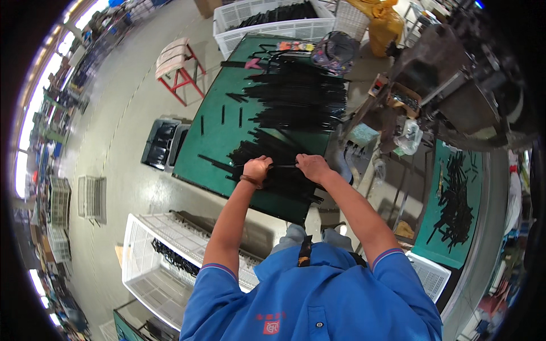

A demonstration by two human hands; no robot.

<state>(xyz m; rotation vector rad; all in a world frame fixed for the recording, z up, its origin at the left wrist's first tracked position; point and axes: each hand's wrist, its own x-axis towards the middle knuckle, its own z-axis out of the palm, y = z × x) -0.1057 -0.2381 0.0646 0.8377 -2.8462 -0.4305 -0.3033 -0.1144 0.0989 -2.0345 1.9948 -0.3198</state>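
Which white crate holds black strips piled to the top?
The white crate beyond the green table's far end; the crate by the person's left arm is nearly empty.

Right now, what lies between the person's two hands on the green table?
In the head view, a thin black strip spans from left hand to right hand, above a pile of black strips.

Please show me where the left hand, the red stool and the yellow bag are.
left hand (257,169), head view, back of the hand.
red stool (174,57), head view, its seat.
yellow bag (382,25), head view, its side.
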